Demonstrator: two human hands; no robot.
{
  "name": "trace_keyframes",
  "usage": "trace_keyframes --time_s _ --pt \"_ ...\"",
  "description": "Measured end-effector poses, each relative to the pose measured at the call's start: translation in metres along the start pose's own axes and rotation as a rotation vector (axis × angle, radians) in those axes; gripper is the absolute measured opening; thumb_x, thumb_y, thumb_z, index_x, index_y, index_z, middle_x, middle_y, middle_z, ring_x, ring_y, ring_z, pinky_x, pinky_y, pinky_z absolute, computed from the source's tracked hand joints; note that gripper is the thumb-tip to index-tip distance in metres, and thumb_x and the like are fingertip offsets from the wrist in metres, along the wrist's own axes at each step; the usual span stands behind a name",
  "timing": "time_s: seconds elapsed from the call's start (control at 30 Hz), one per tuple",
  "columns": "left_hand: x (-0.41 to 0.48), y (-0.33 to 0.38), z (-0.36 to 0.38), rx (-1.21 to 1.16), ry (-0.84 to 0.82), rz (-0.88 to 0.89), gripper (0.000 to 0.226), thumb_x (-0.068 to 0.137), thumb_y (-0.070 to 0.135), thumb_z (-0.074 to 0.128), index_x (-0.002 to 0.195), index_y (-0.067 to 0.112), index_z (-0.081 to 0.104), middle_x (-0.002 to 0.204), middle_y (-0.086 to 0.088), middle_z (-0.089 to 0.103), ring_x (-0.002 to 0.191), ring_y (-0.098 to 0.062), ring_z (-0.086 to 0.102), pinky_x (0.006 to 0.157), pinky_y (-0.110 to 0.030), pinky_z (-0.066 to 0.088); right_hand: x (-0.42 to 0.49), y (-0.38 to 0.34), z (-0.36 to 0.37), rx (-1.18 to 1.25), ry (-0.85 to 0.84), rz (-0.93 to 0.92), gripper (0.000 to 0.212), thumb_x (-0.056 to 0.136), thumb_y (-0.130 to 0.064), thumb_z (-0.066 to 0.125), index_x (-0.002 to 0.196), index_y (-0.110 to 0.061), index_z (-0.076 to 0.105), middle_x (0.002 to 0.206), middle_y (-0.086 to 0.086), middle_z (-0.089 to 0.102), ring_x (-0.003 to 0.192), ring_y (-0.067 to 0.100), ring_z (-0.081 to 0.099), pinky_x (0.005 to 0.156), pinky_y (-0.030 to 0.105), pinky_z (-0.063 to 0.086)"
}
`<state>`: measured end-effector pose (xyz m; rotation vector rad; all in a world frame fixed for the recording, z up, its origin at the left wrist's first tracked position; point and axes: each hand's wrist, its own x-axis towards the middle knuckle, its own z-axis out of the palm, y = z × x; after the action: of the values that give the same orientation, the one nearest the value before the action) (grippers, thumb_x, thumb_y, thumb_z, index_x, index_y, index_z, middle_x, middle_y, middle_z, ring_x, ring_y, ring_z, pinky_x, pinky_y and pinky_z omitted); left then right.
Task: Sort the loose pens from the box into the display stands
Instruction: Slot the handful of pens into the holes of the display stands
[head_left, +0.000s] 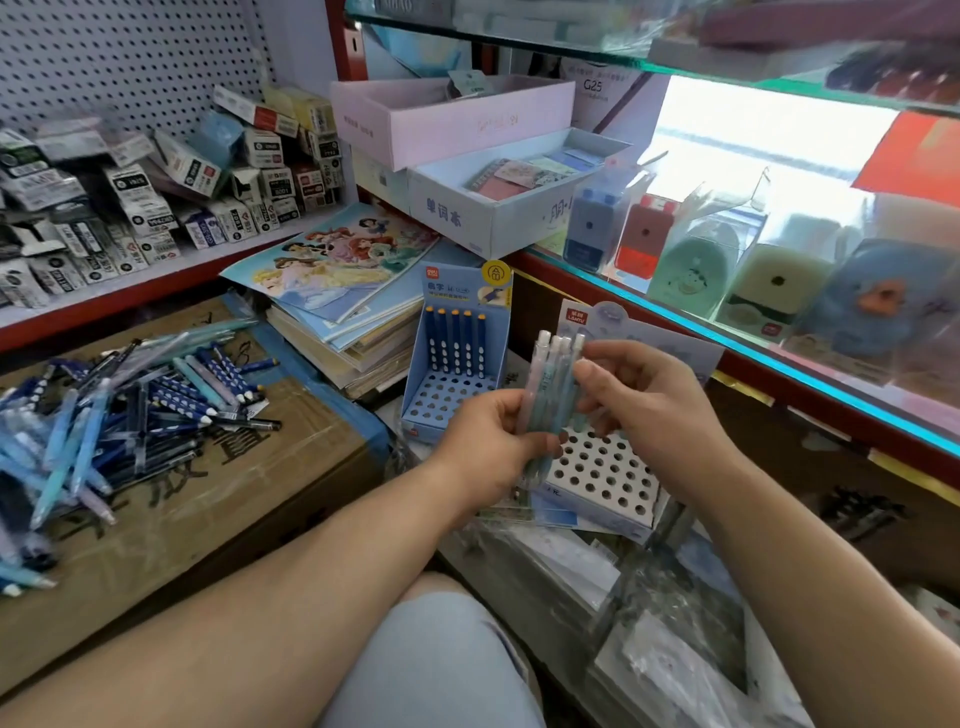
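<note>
My left hand (485, 447) grips a small bunch of pale blue pens (551, 384) upright by their lower halves. My right hand (641, 400) pinches one pen of that bunch near its top. Both hands hover over a white display stand (602, 478) with a grid of holes and a pale blue backing card. Left of it stands a blue display stand (457, 364) with several dark blue pens in its back row. A heap of loose blue pens (119, 415) lies on a flattened cardboard box (182, 519) at the left.
A stack of colouring books (337, 291) sits behind the blue stand. Small refill boxes (156, 197) crowd the left shelf. A glass counter (779, 270) with sharpeners runs along the right. Plastic-wrapped packs (649, 623) lie below the stands.
</note>
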<state>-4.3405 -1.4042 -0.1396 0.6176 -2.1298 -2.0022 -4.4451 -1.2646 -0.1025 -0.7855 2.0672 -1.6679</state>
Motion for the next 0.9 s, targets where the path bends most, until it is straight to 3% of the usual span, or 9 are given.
trace_keyframes --time_s 0.13,0.27,0.37,0.47,0.57,0.67,0.9 --pt "0.0 0.001 0.002 0.043 -0.019 0.003 0.029 0.089 0.003 0.073 0.116 0.015 0.072 0.104 0.001 0.078 0.101 -0.014 0.073 0.094 -0.039 0.059 0.0 -0.002 -0.006 -0.081 0.006 -0.003 0.016 0.094 -0.024 0.067 0.11 -0.02 0.068 0.084 -0.006 0.073 0.076 0.014 0.071 0.067 0.026 0.061" --pt "0.001 0.001 0.003 0.085 -0.014 0.005 0.028 0.089 0.004 0.074 0.115 0.016 0.073 0.106 0.001 0.077 0.101 -0.014 0.073 0.095 -0.039 0.059 0.001 0.003 -0.01 -0.04 -0.006 0.001 0.013 0.094 -0.018 0.068 0.106 -0.015 0.068 0.088 0.002 0.074 0.08 0.017 0.073 0.069 0.027 0.062" --pt "0.002 0.001 0.003 0.109 0.035 0.002 0.026 0.089 0.005 0.074 0.111 0.021 0.073 0.104 0.003 0.077 0.101 -0.014 0.073 0.096 -0.041 0.058 0.006 0.012 -0.018 -0.02 0.19 -0.015 0.007 0.096 -0.017 0.066 0.102 -0.018 0.067 0.092 0.002 0.073 0.083 0.014 0.074 0.068 0.023 0.061" --pt "0.003 -0.001 0.001 0.118 0.101 -0.023 0.023 0.089 0.009 0.075 0.105 0.026 0.071 0.101 0.002 0.076 0.1 -0.018 0.072 0.095 -0.045 0.058 0.014 0.028 -0.027 -0.221 0.388 -0.035 0.009 0.095 -0.02 0.068 0.1 -0.028 0.065 0.097 -0.007 0.069 0.089 0.009 0.071 0.075 0.024 0.06" --pt "0.004 -0.003 0.0 0.126 0.104 -0.035 0.022 0.089 0.009 0.075 0.102 0.027 0.071 0.099 0.0 0.076 0.098 -0.019 0.073 0.093 -0.045 0.059 0.014 0.045 -0.024 -0.361 0.388 -0.028 0.014 0.096 -0.02 0.067 0.109 -0.028 0.067 0.095 -0.017 0.065 0.09 0.001 0.065 0.081 0.024 0.057" --pt "0.004 -0.004 0.0 0.135 0.093 -0.046 0.02 0.089 0.009 0.075 0.102 0.025 0.07 0.097 -0.002 0.076 0.095 -0.019 0.073 0.091 -0.044 0.06 0.014 0.055 -0.019 -0.434 0.397 -0.033 0.02 0.097 -0.02 0.065 0.117 -0.023 0.068 0.091 -0.025 0.057 0.086 -0.008 0.057 0.072 0.011 0.044" --pt "0.004 -0.005 0.001 0.138 0.072 -0.057 0.018 0.091 0.009 0.073 0.099 0.025 0.069 0.095 -0.003 0.077 0.093 -0.018 0.074 0.088 -0.039 0.061 0.021 0.056 -0.016 -0.447 0.413 -0.047 0.023 0.098 -0.02 0.065 0.121 -0.02 0.068 0.1 -0.015 0.062 0.087 -0.007 0.057 0.071 0.01 0.041"
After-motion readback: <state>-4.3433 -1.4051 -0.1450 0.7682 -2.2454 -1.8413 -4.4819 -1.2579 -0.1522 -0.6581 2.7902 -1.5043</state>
